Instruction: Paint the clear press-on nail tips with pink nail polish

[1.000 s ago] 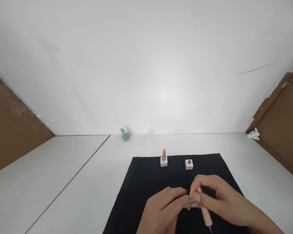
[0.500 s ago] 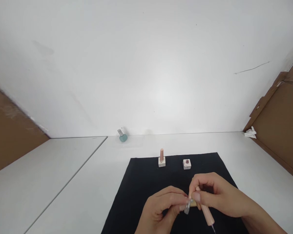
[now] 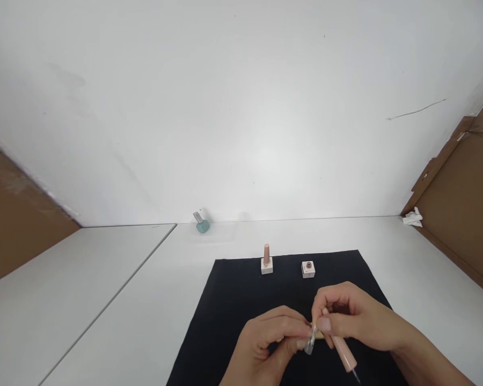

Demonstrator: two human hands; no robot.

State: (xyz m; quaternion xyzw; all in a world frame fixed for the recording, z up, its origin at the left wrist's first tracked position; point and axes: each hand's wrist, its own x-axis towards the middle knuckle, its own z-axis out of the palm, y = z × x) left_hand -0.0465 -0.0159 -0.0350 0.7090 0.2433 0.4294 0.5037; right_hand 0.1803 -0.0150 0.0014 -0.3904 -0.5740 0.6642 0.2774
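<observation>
My left hand (image 3: 269, 342) is closed, thumb and fingers pinching a small clear, shiny piece (image 3: 310, 343) whose kind I cannot make out. My right hand (image 3: 352, 320) holds a pink nail polish brush (image 3: 344, 353), its thin bristle end pointing down and right, away from the clear piece. The thumb and index finger of this hand also meet at the upper end of the clear piece. Behind the fingers a bit of a yellowish thing (image 3: 319, 335) shows, mostly hidden. Both hands are over a black cloth (image 3: 233, 300).
Toward the cloth's far edge stand a capped nail polish bottle (image 3: 266, 262) with a pink cap and an uncapped white bottle (image 3: 308, 269). A teal bottle (image 3: 203, 225) leans by the white wall (image 3: 241, 107). Crumpled white tissue (image 3: 412, 218) lies in the right corner beside brown cardboard (image 3: 459, 203).
The brush has tilted slightly, its bristle end shifting a little right. The clear piece has turned slightly between the fingers. Both hands keep their grip.
</observation>
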